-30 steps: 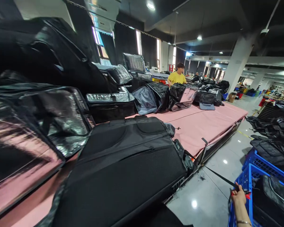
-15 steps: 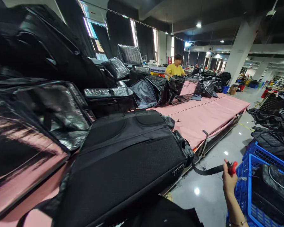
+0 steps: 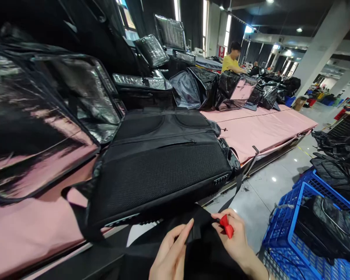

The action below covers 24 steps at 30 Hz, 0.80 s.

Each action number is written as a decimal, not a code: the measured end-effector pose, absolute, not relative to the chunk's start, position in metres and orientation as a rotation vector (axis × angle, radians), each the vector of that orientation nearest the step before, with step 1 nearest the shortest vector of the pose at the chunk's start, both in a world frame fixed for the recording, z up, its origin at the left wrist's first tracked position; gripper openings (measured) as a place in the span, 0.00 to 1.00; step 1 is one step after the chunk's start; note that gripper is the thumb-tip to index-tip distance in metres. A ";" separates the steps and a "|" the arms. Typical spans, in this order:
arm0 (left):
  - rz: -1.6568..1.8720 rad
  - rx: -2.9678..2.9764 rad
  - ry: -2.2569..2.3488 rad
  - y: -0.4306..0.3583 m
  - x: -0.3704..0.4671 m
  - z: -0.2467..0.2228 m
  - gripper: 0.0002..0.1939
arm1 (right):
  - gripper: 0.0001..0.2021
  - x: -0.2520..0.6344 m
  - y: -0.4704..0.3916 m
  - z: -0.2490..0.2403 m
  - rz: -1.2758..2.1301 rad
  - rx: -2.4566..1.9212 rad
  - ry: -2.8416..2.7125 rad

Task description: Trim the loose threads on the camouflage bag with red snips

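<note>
A large black backpack-style bag [image 3: 163,167] lies on the table, mesh panel up. From its right corner a black webbing strap [image 3: 237,187] hangs down to my right hand [image 3: 235,235]. This hand is closed, with a small red object [image 3: 227,226], bow-shaped, at its fingers; its exact kind is unclear. My left hand [image 3: 173,249] is closed, thumb and fingers pinching a flat black strap end [image 3: 195,227] in front of the bag's near edge. Dark fabric below the hands blends with the strap, hiding its path between them. Another black strap loop [image 3: 81,210] hangs at the bag's left corner.
The pink-covered table [image 3: 268,124] runs away to the right. Open silver-lined bags [image 3: 84,93] stand on the left, with more bags behind. Blue plastic crates [image 3: 293,229] holding black bags stand on the floor at right. A person in yellow [image 3: 230,62] works farther back.
My right hand has come in from the far right, bringing the strap and red object toward my front. My left hand has come into view, pinching the strap end. The view has tilted down.
</note>
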<state>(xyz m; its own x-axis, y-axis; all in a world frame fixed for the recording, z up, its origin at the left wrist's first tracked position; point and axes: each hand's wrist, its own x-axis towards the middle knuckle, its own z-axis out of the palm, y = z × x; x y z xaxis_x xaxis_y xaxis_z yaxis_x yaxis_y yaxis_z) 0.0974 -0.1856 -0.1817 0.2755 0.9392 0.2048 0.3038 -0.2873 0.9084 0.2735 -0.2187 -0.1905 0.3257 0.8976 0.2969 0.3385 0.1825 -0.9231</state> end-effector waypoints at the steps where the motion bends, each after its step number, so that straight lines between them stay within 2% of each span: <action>1: 1.044 1.773 1.155 -0.188 0.098 -0.181 0.19 | 0.08 0.271 -0.220 -0.190 0.608 -1.403 -1.235; 8: 0.950 1.782 1.189 -0.186 0.089 -0.201 0.19 | 0.07 0.268 -0.222 -0.191 0.630 -1.442 -1.298; 13: 0.870 1.713 1.065 -0.179 0.090 -0.209 0.20 | 0.14 0.263 -0.225 -0.202 0.409 -1.319 -1.229; 18: 0.771 1.457 1.006 -0.173 0.107 -0.192 0.14 | 0.09 0.264 -0.221 -0.207 0.141 -1.136 -1.363; 24: 0.637 1.054 1.007 -0.174 0.129 -0.166 0.16 | 0.10 0.265 -0.215 -0.209 0.251 -1.093 -1.361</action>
